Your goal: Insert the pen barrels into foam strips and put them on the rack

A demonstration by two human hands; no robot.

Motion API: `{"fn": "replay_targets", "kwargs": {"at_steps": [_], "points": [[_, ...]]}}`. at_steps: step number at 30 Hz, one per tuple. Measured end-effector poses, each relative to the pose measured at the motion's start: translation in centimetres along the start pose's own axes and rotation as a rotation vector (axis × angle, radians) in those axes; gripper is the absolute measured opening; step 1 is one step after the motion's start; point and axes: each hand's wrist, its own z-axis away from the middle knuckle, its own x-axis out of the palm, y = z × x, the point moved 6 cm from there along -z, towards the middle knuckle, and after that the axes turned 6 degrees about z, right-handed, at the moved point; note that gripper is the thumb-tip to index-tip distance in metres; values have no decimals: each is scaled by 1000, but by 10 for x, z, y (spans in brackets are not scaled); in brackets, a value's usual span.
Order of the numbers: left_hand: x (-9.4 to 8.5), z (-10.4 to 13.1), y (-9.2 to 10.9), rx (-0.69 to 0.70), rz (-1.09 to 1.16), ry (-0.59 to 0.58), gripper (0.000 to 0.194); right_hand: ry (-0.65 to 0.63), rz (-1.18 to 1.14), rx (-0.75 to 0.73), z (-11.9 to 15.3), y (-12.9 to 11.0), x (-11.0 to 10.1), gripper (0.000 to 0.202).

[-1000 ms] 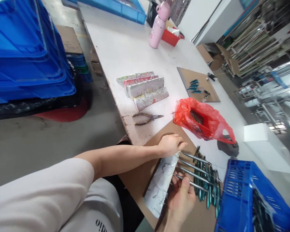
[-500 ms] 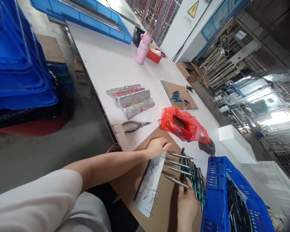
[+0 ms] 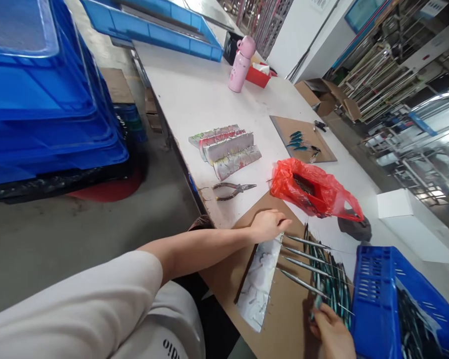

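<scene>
Right hand (image 3: 332,326) shifted; pinched piece (image 3: 317,302) looks teal, partly hidden.

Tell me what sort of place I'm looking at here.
Probably a small factory or workshop: stacked blue bins beside a long white worktable, pliers lying on it, and metal racks beyond.
</scene>
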Motion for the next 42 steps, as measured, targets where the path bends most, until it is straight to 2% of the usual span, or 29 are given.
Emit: {"fn": "replay_targets", "kwargs": {"at_steps": [2,3,5,8,10,12,15,17,25,42], "points": [[2,0,0,-12,6,-8,37,-66,-228,144,25,18,7,34],[2,-1,-1,-18,9,-14,38,-76,-344,169,39,21,13,35],[3,-1,-1,-26,8,-21,39,-26,-534,115,66,14,30,31],[3,-1,0,-26,-6,-20,41,-39,-731,71,97,-7,68,22],[4,-1,0,-29,-14,-26,41,-32,-767,51,108,-22,87,16],[4,-2,0,-38,-21,-34,39,-1,-787,119,111,-29,97,13],[4,-2,-1,-49,-30,-39,37,32,-829,263,112,-32,101,15],[5,-3,-1,-54,-29,-37,37,29,-837,307,111,-33,101,17],[7,-2,-2,-48,-16,-23,37,-59,-763,277,106,-29,103,20],[6,-1,-2,-47,-18,-14,37,-48,-753,343,112,-33,103,24]]}}
